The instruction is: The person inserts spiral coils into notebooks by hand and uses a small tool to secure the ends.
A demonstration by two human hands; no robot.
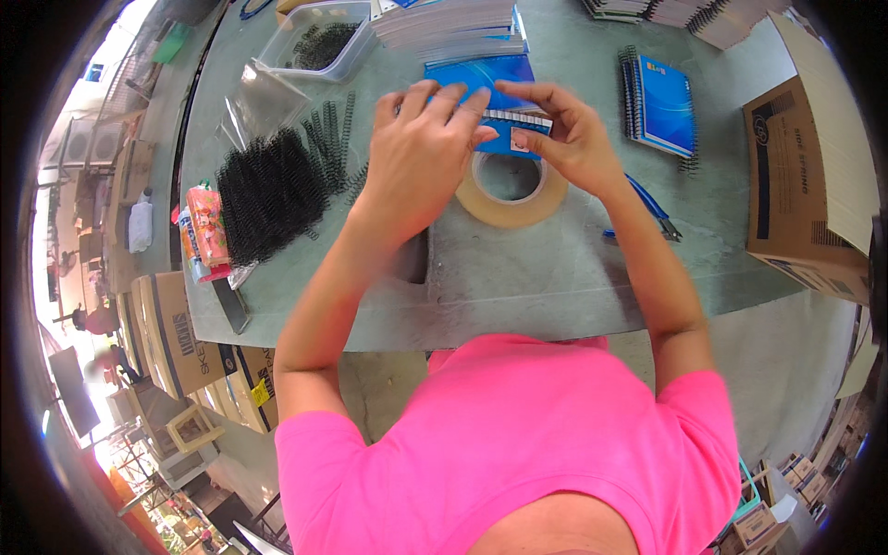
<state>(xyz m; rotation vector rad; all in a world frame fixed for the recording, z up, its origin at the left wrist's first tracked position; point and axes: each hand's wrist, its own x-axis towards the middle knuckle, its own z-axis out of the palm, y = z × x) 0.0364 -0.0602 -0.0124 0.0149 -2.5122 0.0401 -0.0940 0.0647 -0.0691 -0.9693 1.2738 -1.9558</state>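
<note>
Both my hands meet over a small blue notebook (pixel 511 129) held above a roll of tan packing tape (pixel 507 192). My left hand (pixel 421 139) covers the notebook's left side, fingers curled over its top edge. My right hand (pixel 564 134) pinches its right end between thumb and fingers. A white punched edge of the notebook shows between the two hands. Behind them lies a stack of blue-covered pads (pixel 481 69).
A heap of black spiral coils (pixel 270 190) lies at left, loose coils (pixel 333 129) beside it, and a clear tub of coils (pixel 319 42) behind. Bound blue notebooks (pixel 661 102) sit at right, near a cardboard box (pixel 805 185). A blue tool (pixel 647 208) lies by my right forearm. Snack packets (pixel 205 227) rest on the table's left edge.
</note>
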